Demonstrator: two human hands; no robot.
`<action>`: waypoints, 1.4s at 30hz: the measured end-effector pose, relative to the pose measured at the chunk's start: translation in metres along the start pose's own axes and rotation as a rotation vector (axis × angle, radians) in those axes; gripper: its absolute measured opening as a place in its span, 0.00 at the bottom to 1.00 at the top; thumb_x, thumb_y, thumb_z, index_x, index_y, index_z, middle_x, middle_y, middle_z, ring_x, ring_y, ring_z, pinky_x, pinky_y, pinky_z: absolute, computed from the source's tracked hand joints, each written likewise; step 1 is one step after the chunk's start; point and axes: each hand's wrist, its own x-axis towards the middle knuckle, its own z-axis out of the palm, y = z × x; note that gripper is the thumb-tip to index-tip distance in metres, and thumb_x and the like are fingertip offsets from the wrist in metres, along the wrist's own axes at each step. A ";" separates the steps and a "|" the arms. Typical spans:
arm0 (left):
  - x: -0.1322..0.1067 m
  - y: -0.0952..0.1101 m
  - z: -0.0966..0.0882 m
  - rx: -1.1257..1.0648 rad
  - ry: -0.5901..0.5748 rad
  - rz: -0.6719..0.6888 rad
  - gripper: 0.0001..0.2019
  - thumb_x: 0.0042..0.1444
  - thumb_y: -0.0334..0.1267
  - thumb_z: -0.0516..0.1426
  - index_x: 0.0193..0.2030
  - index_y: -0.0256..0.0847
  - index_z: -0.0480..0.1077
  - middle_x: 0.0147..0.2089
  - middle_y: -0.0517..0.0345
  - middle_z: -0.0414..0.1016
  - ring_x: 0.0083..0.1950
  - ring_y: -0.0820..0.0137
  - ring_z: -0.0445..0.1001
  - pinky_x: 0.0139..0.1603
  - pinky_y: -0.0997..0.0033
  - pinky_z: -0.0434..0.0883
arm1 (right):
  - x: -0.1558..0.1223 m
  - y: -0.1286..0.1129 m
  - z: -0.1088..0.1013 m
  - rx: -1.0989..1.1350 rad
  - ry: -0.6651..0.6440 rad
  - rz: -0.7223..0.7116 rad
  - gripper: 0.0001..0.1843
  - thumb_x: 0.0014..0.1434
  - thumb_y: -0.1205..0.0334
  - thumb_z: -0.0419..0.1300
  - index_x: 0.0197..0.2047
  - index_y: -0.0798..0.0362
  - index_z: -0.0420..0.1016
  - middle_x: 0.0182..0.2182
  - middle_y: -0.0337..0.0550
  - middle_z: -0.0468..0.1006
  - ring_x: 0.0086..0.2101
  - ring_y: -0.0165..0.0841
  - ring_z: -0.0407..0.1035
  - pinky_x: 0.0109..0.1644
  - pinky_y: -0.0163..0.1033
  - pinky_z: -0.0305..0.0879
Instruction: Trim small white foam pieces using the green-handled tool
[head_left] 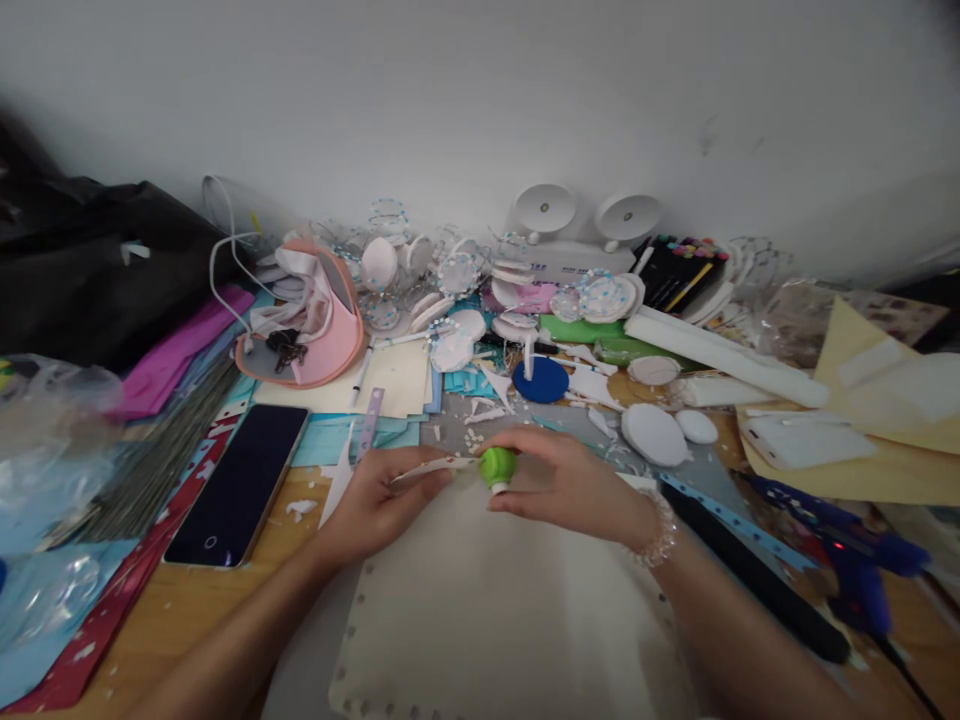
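Observation:
My left hand (391,497) pinches a thin white piece with small coloured specks (429,466), seen nearly edge-on, so its full shape is hidden. Between thumb and fingers of my right hand (571,486) is a small bright green rounded object (497,464) with a white underside. It sits close to the right end of the white piece; whether the two touch, I cannot tell. Both hands are over a cream sheet with holes along its edges (495,620). Some tiny pale crumbs (472,440) lie just beyond my fingers.
A phone (236,485) lies left, behind it a pink visor cap (330,330). White discs with beaded rings (454,345) crowd the back near a blue disc (541,379). At right are a black rod (757,575) and a blue glue gun (844,545) showing a red light.

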 end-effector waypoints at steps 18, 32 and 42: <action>-0.001 -0.001 0.000 -0.020 0.019 -0.050 0.11 0.59 0.40 0.53 0.35 0.36 0.73 0.28 0.59 0.73 0.29 0.75 0.68 0.28 0.80 0.64 | -0.001 0.001 0.003 -0.032 0.047 -0.074 0.22 0.52 0.59 0.64 0.51 0.48 0.67 0.48 0.42 0.74 0.48 0.36 0.69 0.52 0.41 0.65; 0.002 0.001 -0.001 -0.006 0.004 0.018 0.11 0.59 0.39 0.53 0.40 0.38 0.75 0.37 0.54 0.78 0.36 0.70 0.74 0.36 0.74 0.69 | 0.000 0.004 0.016 -0.023 0.111 -0.066 0.17 0.48 0.59 0.68 0.41 0.50 0.72 0.35 0.42 0.73 0.39 0.36 0.69 0.44 0.41 0.65; 0.004 -0.002 -0.003 0.166 0.015 0.082 0.12 0.59 0.39 0.52 0.46 0.40 0.71 0.44 0.54 0.77 0.45 0.67 0.74 0.45 0.69 0.70 | 0.000 0.010 0.019 -0.159 0.173 -0.122 0.12 0.50 0.58 0.66 0.37 0.52 0.71 0.34 0.43 0.72 0.39 0.38 0.65 0.46 0.45 0.59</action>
